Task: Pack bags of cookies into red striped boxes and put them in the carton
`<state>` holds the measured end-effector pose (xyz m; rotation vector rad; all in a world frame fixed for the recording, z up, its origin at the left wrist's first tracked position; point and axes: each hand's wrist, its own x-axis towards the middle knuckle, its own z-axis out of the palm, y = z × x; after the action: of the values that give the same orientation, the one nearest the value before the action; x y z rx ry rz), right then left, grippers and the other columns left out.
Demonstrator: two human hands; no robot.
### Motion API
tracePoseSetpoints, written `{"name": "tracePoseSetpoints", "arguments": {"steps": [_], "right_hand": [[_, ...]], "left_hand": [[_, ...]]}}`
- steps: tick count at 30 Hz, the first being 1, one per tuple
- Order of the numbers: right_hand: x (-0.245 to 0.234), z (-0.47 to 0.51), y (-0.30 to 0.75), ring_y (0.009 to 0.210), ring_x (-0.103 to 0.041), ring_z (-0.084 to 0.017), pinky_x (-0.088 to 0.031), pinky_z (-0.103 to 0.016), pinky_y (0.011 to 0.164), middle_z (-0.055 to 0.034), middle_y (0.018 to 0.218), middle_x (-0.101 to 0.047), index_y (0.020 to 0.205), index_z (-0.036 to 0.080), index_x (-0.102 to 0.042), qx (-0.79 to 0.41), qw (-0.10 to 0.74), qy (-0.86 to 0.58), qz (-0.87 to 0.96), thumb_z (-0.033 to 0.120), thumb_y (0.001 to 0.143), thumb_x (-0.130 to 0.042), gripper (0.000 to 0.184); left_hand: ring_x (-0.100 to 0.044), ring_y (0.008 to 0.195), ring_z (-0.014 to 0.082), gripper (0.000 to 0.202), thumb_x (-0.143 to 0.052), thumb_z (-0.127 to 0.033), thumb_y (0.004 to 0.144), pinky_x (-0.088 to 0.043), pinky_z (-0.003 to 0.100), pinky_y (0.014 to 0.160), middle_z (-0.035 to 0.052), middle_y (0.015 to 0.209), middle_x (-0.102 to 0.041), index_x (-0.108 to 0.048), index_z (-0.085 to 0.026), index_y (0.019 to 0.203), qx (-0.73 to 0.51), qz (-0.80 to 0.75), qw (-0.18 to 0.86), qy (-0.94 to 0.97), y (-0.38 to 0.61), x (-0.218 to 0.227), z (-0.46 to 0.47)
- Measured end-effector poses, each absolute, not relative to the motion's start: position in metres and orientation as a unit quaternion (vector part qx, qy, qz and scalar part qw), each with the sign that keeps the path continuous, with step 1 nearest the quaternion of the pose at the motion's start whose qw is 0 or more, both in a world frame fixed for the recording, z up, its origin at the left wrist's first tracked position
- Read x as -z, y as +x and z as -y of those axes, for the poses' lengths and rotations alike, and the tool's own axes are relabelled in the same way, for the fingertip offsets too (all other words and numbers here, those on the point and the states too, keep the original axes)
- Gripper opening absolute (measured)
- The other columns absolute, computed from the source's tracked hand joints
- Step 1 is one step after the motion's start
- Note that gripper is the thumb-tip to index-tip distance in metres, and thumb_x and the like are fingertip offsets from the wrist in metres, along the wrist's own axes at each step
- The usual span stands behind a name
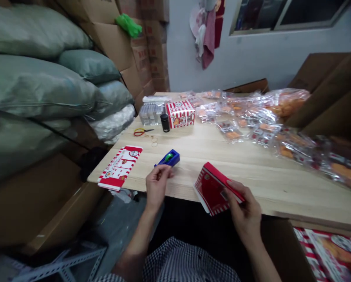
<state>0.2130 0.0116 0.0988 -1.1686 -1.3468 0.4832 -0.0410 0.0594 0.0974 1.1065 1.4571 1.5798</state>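
My right hand [246, 203] grips a red-and-white striped cardboard box [212, 190], tilted over the table's front edge, with thumb and fingers on its right side. My left hand [158, 182] is at the near end of a blue tape dispenser [173, 157] that carries a green-cored roll. Its fingers are pinched together; whatever may be between them is too small to make out. To the left lies a stack of flat printed cartons [121, 168] in the same red and white.
On the wooden table [190, 147] are scissors [143, 132], a black bottle [165, 123], a finished-looking striped box [180, 114] and clear plastic packs [152, 111]. Many wrapped orange snack packets [231, 131] cover the back and right. Large sacks [40, 84] and cardboard boxes [107, 43] are piled at left.
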Motion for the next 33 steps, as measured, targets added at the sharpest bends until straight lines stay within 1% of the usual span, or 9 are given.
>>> {"name": "tracePoseSetpoints", "arguments": {"steps": [3, 4, 8, 10, 21, 23, 26, 29, 33], "right_hand": [[-0.097, -0.014, 0.208, 0.106, -0.066, -0.023, -0.055, -0.038, 0.089, -0.0074, 0.114, -0.069, 0.115, 0.026, -0.067, -0.19, 0.577, -0.483, 0.631, 0.015, 0.091, -0.062, 0.027], [-0.098, -0.014, 0.207, 0.107, -0.066, -0.023, -0.055, -0.039, 0.089, -0.008, 0.115, -0.069, 0.117, 0.026, -0.066, -0.185, 0.571, -0.474, 0.644, 0.014, 0.092, -0.06, 0.028], [-0.107, -0.012, 0.202, 0.112, -0.065, -0.024, -0.057, -0.04, 0.089, -0.0094, 0.121, -0.066, 0.123, 0.028, -0.062, -0.164, 0.553, -0.44, 0.688, 0.009, 0.093, -0.057, 0.036], [-0.111, -0.01, 0.201, 0.114, -0.064, -0.024, -0.058, -0.04, 0.089, -0.0101, 0.125, -0.064, 0.126, 0.029, -0.061, -0.157, 0.541, -0.429, 0.706, 0.007, 0.093, -0.055, 0.04], [-0.113, -0.004, 0.202, 0.12, -0.063, -0.026, -0.057, -0.042, 0.093, -0.0107, 0.129, -0.065, 0.13, 0.03, -0.062, -0.145, 0.531, -0.426, 0.718, 0.008, 0.094, -0.052, 0.043], [-0.115, -0.005, 0.205, 0.119, -0.063, -0.025, -0.056, -0.04, 0.093, -0.0104, 0.128, -0.065, 0.128, 0.03, -0.063, -0.159, 0.527, -0.425, 0.719, 0.009, 0.094, -0.052, 0.041], [-0.12, -0.007, 0.208, 0.113, -0.065, -0.023, -0.056, -0.037, 0.09, -0.0084, 0.124, -0.067, 0.123, 0.029, -0.065, -0.201, 0.525, -0.44, 0.7, 0.012, 0.095, -0.054, 0.034], [-0.125, -0.009, 0.211, 0.104, -0.067, -0.021, -0.055, -0.034, 0.087, -0.0064, 0.114, -0.069, 0.114, 0.027, -0.067, -0.268, 0.531, -0.459, 0.66, 0.019, 0.094, -0.059, 0.023], [-0.135, -0.011, 0.219, 0.099, -0.067, -0.02, -0.055, -0.031, 0.086, -0.0046, 0.101, -0.071, 0.104, 0.025, -0.07, -0.367, 0.538, -0.451, 0.61, 0.027, 0.092, -0.065, 0.013]], "left_hand": [[-0.068, 0.063, 0.0135, 0.022, -0.075, -0.033, 0.08, -0.056, 0.025, 0.067, 0.0007, 0.074, -0.07, -0.072, -0.016, 0.093, -0.6, -0.473, 0.492, 0.417, 0.011, -0.139, -0.041], [-0.068, 0.062, 0.0126, 0.03, -0.076, -0.031, 0.08, -0.056, 0.025, 0.067, 0.0002, 0.074, -0.071, -0.071, -0.017, 0.106, -0.588, -0.444, 0.535, 0.414, 0.024, -0.149, -0.037], [-0.066, 0.063, 0.0105, 0.083, -0.074, -0.024, 0.083, -0.056, 0.025, 0.069, -0.0028, 0.076, -0.069, -0.03, -0.029, 0.152, -0.57, -0.353, 0.636, 0.384, 0.049, -0.164, -0.03], [-0.066, 0.065, 0.0101, 0.088, -0.074, -0.024, 0.083, -0.055, 0.025, 0.072, -0.0026, 0.077, -0.069, -0.022, -0.028, 0.154, -0.576, -0.345, 0.643, 0.367, 0.051, -0.161, -0.031], [-0.065, 0.058, 0.013, 0.08, -0.079, -0.038, 0.076, -0.053, 0.026, 0.064, 0.0041, 0.084, -0.073, -0.035, -0.02, 0.141, -0.53, -0.415, 0.636, 0.377, 0.052, -0.137, -0.034], [-0.063, 0.06, 0.0122, 0.076, -0.079, -0.04, 0.076, -0.051, 0.024, 0.061, 0.0038, 0.087, -0.072, -0.038, -0.022, 0.138, -0.53, -0.44, 0.606, 0.398, 0.052, -0.134, -0.037], [-0.062, 0.076, 0.0136, 0.074, -0.083, -0.042, 0.072, -0.049, 0.023, 0.062, 0.0059, 0.104, -0.065, -0.045, -0.026, 0.134, -0.552, -0.513, 0.458, 0.472, 0.049, -0.129, -0.043], [-0.057, 0.106, 0.0208, 0.072, -0.085, -0.036, 0.07, -0.052, 0.031, 0.082, 0.0092, 0.126, -0.054, -0.052, -0.028, 0.133, -0.579, -0.509, 0.255, 0.584, 0.04, -0.129, -0.049], [-0.043, 0.131, 0.0259, 0.033, -0.076, -0.021, 0.081, -0.038, 0.048, 0.11, 0.0043, 0.131, -0.058, -0.071, -0.033, 0.11, -0.543, -0.351, 0.107, 0.755, 0.025, -0.144, -0.057]]}}
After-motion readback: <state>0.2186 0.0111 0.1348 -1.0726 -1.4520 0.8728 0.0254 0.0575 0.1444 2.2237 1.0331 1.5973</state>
